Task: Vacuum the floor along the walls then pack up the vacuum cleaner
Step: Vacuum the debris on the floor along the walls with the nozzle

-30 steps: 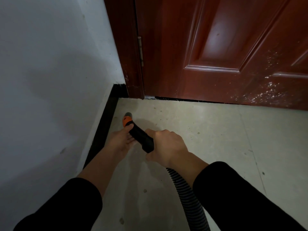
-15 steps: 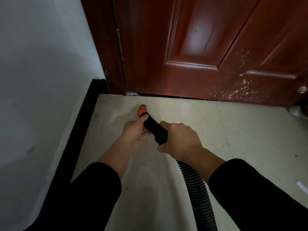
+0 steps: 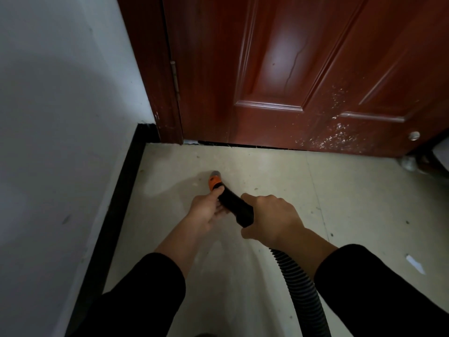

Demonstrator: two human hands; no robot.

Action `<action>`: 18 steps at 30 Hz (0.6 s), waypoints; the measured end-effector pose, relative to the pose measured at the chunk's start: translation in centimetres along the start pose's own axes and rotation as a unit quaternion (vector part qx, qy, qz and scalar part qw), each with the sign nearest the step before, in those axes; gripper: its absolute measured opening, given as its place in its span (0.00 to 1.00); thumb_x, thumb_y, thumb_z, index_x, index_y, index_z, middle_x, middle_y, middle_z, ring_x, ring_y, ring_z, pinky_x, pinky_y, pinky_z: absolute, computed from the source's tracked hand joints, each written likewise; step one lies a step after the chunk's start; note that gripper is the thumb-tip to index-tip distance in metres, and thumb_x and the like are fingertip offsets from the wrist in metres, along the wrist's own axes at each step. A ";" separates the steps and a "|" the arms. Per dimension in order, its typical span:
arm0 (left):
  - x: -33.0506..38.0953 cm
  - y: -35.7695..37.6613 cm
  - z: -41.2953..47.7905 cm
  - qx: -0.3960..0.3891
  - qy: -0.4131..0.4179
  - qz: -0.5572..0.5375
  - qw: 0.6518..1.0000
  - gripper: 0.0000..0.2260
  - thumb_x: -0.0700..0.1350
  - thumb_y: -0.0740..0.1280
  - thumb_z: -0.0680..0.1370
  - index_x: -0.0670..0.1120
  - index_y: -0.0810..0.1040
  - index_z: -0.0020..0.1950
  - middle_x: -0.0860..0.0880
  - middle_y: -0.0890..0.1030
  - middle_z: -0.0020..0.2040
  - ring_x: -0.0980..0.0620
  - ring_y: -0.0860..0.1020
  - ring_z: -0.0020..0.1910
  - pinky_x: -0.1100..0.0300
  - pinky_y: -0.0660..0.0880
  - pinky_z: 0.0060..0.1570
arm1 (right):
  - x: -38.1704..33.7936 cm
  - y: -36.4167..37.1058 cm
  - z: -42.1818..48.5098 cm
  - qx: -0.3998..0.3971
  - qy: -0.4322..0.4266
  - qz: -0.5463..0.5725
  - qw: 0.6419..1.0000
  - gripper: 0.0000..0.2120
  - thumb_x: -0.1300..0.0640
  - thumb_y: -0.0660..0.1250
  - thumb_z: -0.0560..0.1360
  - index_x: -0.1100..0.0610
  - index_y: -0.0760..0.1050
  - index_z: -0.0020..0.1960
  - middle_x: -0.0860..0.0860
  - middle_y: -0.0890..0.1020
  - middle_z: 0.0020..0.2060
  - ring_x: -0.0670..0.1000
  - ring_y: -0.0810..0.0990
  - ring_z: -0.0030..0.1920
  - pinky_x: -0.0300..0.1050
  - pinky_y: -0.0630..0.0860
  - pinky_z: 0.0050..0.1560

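Both hands clasped the vacuum nozzle (image 3: 237,207). Ahead, a red-brown door (image 3: 291,69) and black skirting (image 3: 121,203) boxed in the corner of the floor (image 3: 340,203). My left hand (image 3: 206,211) held just behind the orange tip (image 3: 214,182), my right hand (image 3: 274,220) further back, hose (image 3: 298,288) trailing beneath its wrist.

"What's in this corner?"
"A white wall (image 3: 60,117) on the left with black skirting (image 3: 116,215) along its foot. It meets a glossy red-brown panelled door (image 3: 291,69)."
"And underfoot?"
"A pale, speckled floor (image 3: 340,203). There's a dark gap under the door and white flecks on its lower right."
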State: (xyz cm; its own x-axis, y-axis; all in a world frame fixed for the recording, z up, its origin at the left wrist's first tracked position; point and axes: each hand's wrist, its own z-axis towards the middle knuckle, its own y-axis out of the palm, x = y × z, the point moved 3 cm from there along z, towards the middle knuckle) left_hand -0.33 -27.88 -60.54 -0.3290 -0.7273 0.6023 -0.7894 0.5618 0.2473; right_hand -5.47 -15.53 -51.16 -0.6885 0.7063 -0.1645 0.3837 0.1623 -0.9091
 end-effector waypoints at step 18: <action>-1.8 -8.9 -2.5 0.113 0.033 -0.084 0.990 0.13 0.44 0.70 0.77 0.35 0.78 0.54 0.36 0.83 0.50 0.43 0.84 0.46 0.54 0.81 0.44 | -5.9 2.2 -0.3 -0.016 -0.127 0.011 0.992 0.19 0.48 0.69 0.70 0.47 0.69 0.59 0.50 0.78 0.40 0.54 0.76 0.37 0.43 0.72 0.36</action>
State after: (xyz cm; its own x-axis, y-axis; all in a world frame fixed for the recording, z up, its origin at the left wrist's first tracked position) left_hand 8.59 -30.57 -61.95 -0.1553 -0.7715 0.6170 -0.9281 0.3279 0.1764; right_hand -0.33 -19.13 -52.02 -0.8111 0.5144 -0.2784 0.4169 0.1746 -0.8920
